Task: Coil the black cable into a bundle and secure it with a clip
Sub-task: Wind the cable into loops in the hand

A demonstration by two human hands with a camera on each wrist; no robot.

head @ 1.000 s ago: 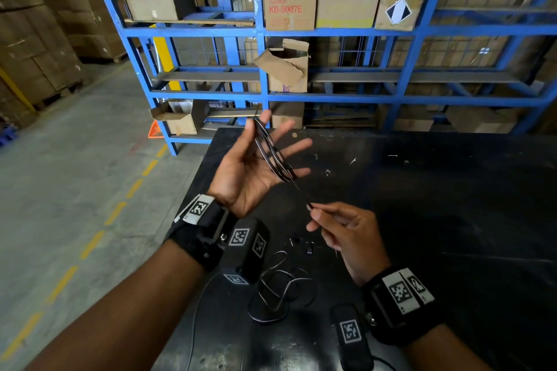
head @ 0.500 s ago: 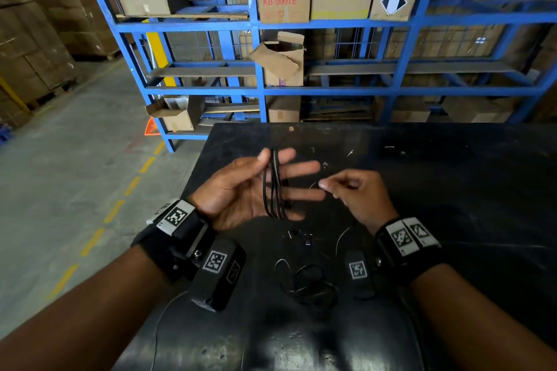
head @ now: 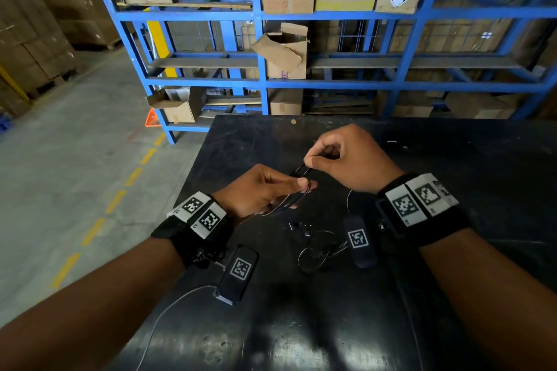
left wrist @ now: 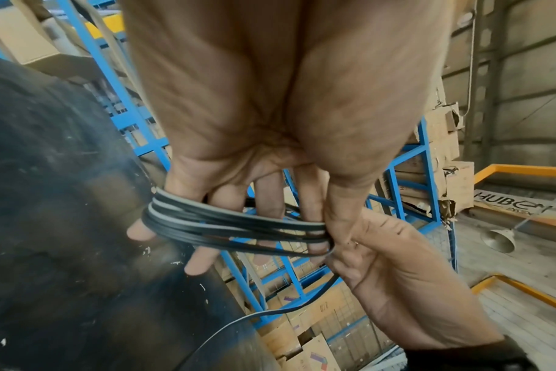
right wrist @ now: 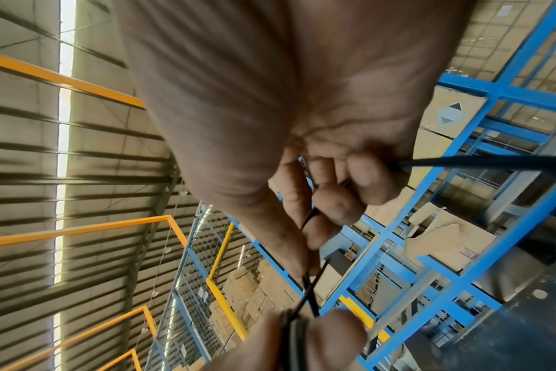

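Observation:
The black cable (head: 287, 202) is wound in several loops round the fingers of my left hand (head: 298, 187), low over the black table. In the left wrist view the coil (left wrist: 238, 226) crosses the fingers and the thumb presses it against the index finger. My right hand (head: 309, 161) is just above and behind, pinching a strand of the cable (right wrist: 311, 218) between thumb and index finger where it meets the coil. The loose rest of the cable (head: 319, 253) lies in curls on the table below my hands. Small dark clips (head: 301, 227) lie on the table beside it.
The black table (head: 452, 250) has its left edge beside my left wrist, with concrete floor and a dashed yellow line (head: 120, 199) beyond it. Blue shelving (head: 262, 81) with cardboard boxes stands right behind the table's far edge.
My left hand has turned from palm up with spread fingers to closing its thumb on the coil. My right hand has swung from below up over the coil with the strand. Less loose cable lies on the table.

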